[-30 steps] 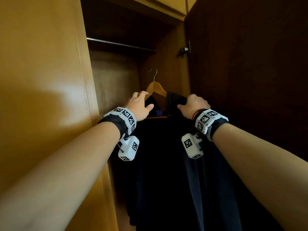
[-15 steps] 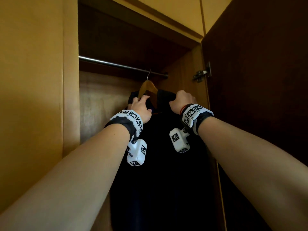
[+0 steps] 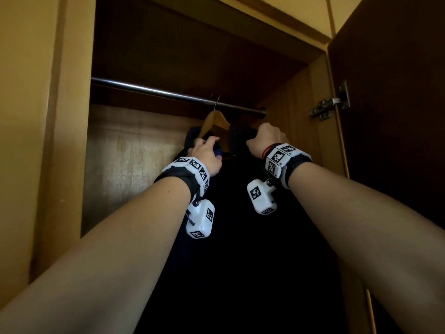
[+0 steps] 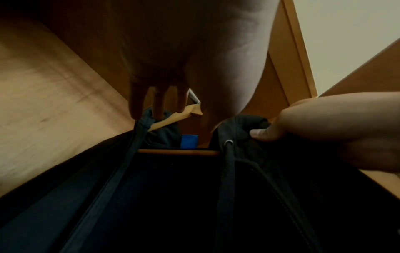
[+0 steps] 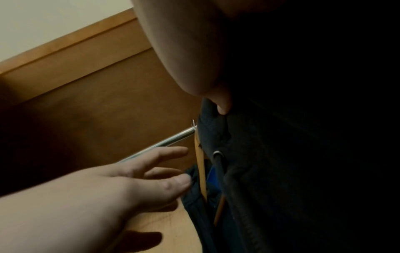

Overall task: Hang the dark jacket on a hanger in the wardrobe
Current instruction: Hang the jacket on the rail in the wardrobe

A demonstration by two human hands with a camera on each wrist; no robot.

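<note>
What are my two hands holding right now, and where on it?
Both hold the dark jacket near its collar, on the wooden hanger: the right hand grips the right side, the left hand pinches the left edge.

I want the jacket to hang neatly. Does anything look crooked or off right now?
The jacket covers only part of the hanger: bare wood shows at the neck, and both hands, left and right, grip its bunched collar edges.

Home bedroom closet, wooden wardrobe (image 3: 67, 141) stood open, metal rail (image 3: 168, 94) inside, hinged door (image 3: 397, 116) at right, pale ceiling above.
</note>
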